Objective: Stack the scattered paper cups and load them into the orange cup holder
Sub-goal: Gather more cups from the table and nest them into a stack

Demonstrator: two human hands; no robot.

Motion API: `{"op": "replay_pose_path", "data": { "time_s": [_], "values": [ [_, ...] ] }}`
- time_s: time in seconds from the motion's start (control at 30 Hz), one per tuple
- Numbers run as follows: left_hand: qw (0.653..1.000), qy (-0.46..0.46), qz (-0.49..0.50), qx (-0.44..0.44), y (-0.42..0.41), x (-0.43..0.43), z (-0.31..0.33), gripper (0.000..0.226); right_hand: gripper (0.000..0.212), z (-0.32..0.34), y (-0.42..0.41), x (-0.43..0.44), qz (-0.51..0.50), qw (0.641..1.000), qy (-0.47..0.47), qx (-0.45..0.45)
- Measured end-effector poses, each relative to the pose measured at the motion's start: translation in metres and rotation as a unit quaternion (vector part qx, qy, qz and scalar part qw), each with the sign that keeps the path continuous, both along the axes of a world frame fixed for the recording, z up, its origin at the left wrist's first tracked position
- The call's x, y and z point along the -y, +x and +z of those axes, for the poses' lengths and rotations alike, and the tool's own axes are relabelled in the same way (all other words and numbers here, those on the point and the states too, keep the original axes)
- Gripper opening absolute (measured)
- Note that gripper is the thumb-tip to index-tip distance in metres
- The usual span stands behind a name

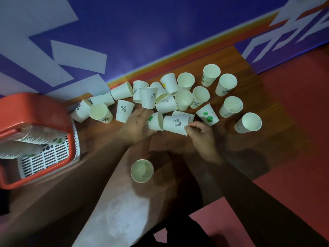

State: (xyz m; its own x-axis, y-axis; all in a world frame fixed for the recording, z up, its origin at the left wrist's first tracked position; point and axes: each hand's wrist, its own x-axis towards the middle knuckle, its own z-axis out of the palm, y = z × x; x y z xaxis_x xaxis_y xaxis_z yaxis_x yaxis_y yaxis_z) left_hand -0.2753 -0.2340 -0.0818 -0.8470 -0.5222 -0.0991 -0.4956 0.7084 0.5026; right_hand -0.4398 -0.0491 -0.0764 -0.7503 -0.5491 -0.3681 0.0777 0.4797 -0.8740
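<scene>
Several white paper cups lie scattered or stand upright across the wooden table. My left hand grips a cup with a green dot lying on its side. My right hand pinches the rim of another sideways cup with a black drawing, whose base points into the first cup's mouth. One upright cup stands alone nearer to me. The orange cup holder sits at the left and holds stacked cups lying flat inside.
A blue wall with white shapes and an orange stripe runs along the table's far edge. Red floor shows to the right of the table. The holder has a white slatted base.
</scene>
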Motion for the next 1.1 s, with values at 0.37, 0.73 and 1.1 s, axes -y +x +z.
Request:
{"op": "replay_pose_path", "data": {
  "time_s": [0.37, 0.73, 1.1],
  "values": [
    [0.829, 0.316, 0.366, -0.280, 0.130, -0.058, 0.041, 0.075, 0.026, 0.052, 0.093, -0.015, 0.171, 0.982, -0.021, -0.073],
    [0.779, 0.386, 0.395, -0.295, 0.228, -0.104, 0.035, 0.066, 0.029, 0.051, 0.173, -0.031, 0.322, 0.893, 0.026, -0.312],
    [0.846, 0.370, 0.293, -0.247, 0.243, -0.113, 0.035, 0.060, 0.062, 0.022, 0.199, -0.031, 0.343, 0.873, 0.178, -0.298]
  ]
}}
